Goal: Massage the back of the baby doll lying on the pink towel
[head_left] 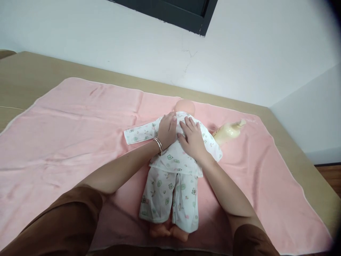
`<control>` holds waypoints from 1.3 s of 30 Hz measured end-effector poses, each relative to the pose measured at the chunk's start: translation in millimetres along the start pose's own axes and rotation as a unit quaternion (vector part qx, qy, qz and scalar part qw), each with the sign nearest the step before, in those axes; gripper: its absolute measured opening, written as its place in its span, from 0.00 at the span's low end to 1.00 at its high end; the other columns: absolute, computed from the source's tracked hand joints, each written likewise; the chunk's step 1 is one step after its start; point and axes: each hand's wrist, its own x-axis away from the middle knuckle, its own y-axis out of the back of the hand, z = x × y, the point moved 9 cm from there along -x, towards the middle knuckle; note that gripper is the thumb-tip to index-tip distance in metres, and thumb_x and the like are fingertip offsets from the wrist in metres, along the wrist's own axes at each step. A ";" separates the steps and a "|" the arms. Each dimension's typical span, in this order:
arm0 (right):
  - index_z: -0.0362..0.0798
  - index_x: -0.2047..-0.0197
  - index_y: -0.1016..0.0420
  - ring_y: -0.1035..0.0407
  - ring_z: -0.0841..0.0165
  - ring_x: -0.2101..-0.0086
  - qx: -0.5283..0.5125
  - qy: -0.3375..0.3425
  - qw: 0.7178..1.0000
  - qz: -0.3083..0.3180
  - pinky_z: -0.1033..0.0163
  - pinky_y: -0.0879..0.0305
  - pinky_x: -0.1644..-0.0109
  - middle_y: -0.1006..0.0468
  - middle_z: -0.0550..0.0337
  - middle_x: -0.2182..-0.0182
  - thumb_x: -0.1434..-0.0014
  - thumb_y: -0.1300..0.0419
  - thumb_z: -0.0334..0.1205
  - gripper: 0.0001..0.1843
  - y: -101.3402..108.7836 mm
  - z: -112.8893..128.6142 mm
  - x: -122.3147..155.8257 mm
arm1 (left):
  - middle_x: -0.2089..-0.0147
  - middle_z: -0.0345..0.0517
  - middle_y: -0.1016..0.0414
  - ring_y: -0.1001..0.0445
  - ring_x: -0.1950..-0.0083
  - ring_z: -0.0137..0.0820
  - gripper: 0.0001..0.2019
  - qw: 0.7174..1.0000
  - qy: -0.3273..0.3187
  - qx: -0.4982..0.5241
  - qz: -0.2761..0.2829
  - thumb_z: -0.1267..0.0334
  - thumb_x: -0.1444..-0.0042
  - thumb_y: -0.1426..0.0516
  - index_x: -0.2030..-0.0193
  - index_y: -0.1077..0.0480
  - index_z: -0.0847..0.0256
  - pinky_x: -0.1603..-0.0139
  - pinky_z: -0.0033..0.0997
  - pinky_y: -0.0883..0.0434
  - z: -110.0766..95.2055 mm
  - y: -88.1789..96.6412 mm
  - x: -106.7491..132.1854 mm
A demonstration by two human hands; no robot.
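Note:
A baby doll (183,106) lies on its back on a pink blanket (66,135), dressed in a white printed top (177,156) and matching trousers (170,199). My left hand (167,129), with a bracelet at the wrist, rests flat on the doll's chest near the collar. My right hand (192,137) lies flat beside it on the chest, fingers stretched toward the neck. Both hands press on the top's front. The top's left sleeve (140,133) lies flat and looks empty. The doll's bare arm (229,131) sticks out to the right. Its bare feet (167,231) show below the trousers.
The blanket covers most of a tan table (23,71) that stands against a white wall (133,39). A dark window frame (183,14) is above. The table's right edge (301,149) drops to a wooden floor (330,174).

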 end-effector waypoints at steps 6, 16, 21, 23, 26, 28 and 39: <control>0.44 0.32 0.40 0.58 0.53 0.29 0.015 -0.036 0.997 -0.065 0.38 0.63 0.28 0.49 0.46 0.28 0.35 0.49 0.43 0.29 13.0 -5.2 2.0 | 0.40 0.57 0.27 0.32 0.36 0.42 0.21 0.992 0.006 -0.120 0.024 0.57 0.32 0.57 0.41 0.33 0.66 0.30 0.47 0.42 2.3 -6.1 -3.3; 0.43 0.33 0.38 0.44 0.51 0.36 0.019 -0.089 0.994 -0.057 0.42 0.51 0.32 0.36 0.43 0.35 0.32 0.53 0.46 0.28 17.0 -25.2 -2.4 | 0.43 0.55 0.25 0.31 0.38 0.49 0.22 0.955 0.050 -0.272 0.109 0.50 0.35 0.51 0.44 0.29 0.61 0.29 0.61 0.51 7.8 -5.2 -13.3; 0.44 0.36 0.37 0.37 0.49 0.43 0.035 -0.115 0.993 0.010 0.48 0.39 0.41 0.28 0.44 0.44 0.40 0.51 0.35 0.29 32.1 -50.1 -6.5 | 0.48 0.55 0.22 0.27 0.45 0.48 0.24 0.943 0.069 -0.285 0.158 0.47 0.35 0.55 0.48 0.26 0.61 0.41 0.52 0.35 15.8 -2.6 -23.0; 0.46 0.33 0.41 0.39 0.46 0.41 0.049 -0.114 0.989 0.076 0.46 0.38 0.42 0.31 0.43 0.41 0.45 0.47 0.34 0.36 27.5 -59.7 -5.1 | 0.50 0.54 0.22 0.27 0.47 0.47 0.24 0.941 0.062 -0.287 0.167 0.47 0.35 0.55 0.50 0.26 0.60 0.45 0.47 0.32 16.8 -2.4 -25.1; 0.48 0.29 0.51 0.34 0.45 0.46 0.073 -0.138 0.975 0.157 0.48 0.34 0.49 0.31 0.41 0.43 0.47 0.45 0.34 0.43 17.0 -73.7 0.6 | 0.53 0.54 0.22 0.27 0.49 0.46 0.22 0.944 0.053 -0.282 0.160 0.48 0.35 0.54 0.53 0.27 0.60 0.49 0.43 0.31 16.6 -1.2 -27.0; 0.49 0.28 0.53 0.29 0.48 0.52 0.085 -0.148 0.971 0.167 0.52 0.32 0.55 0.29 0.41 0.47 0.46 0.46 0.33 0.43 14.8 -77.5 1.6 | 0.55 0.54 0.22 0.26 0.50 0.45 0.20 0.947 0.050 -0.280 0.151 0.48 0.35 0.54 0.56 0.27 0.60 0.51 0.42 0.31 14.7 0.7 -28.1; 0.50 0.28 0.51 0.31 0.53 0.45 0.067 -0.108 0.986 0.105 0.55 0.33 0.49 0.30 0.45 0.41 0.42 0.49 0.29 0.39 25.2 -52.0 -1.5 | 0.58 0.60 0.23 0.25 0.55 0.51 0.17 0.920 0.089 -0.342 0.170 0.53 0.37 0.53 0.63 0.28 0.60 0.57 0.47 0.30 6.3 24.9 -40.0</control>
